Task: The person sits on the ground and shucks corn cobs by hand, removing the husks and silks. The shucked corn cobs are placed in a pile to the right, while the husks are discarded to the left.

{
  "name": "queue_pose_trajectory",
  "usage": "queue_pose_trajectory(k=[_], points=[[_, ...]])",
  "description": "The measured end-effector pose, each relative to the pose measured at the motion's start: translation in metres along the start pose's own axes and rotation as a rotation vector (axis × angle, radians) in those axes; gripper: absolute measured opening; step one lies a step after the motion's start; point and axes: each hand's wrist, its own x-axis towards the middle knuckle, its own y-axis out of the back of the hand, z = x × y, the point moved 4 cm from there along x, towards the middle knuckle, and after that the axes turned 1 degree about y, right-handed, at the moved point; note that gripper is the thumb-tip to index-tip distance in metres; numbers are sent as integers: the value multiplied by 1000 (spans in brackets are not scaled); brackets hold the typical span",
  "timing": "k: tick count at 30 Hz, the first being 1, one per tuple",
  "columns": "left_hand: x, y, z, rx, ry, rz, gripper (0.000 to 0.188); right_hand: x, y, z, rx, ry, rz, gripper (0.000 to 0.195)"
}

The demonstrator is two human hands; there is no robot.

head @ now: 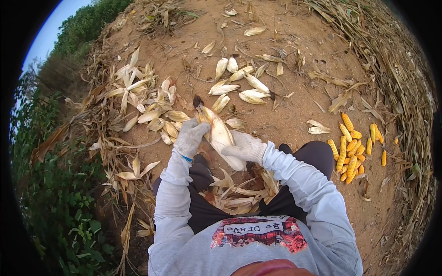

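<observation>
An ear of corn in its pale dry husk (221, 138) is held in front of me, its dark silk end pointing up and to the left. My left hand (191, 135), in a whitish knit glove, grips the husk near the silk end. Around the lower part of the ear is my right hand (244, 146), gloved the same way, with its thumb across the husk. Several unhusked ears (253, 96) lie on the soil beyond the held one. To the right, bare yellow corn ears (351, 165) form a small pile beside my knee.
Loose husks (129, 82) are scattered at the left, and more husks (238, 196) lie between my legs. Dry corn stalks (397, 79) are heaped along the right edge. Green plants (62, 214) grow along the left side of the reddish soil (297, 114).
</observation>
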Motion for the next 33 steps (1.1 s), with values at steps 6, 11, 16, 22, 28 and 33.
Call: queue_pose_trajectory(k=[6, 11, 16, 22, 28, 33], points=[[2, -5, 0, -75, -94, -37, 19, 8, -9, 15, -16, 27, -6, 73], [11, -1, -20, -88, -107, -19, 21, 8, -8, 14, 45, 70, -19, 74], [10, -9, -15, -253, -26, -15, 24, 9, -7, 14, 166, 155, -33, 72], [20, -8, -37, -90, -385, 99, 21, 5, -4, 7, 189, 249, 11, 70], [15, -14, -18, 44, -194, 196, 18, -4, 16, -9, -166, 166, 361, 61], [7, -33, -15, 504, -386, 199, 20, 4, 20, -5, -69, 145, 513, 57]])
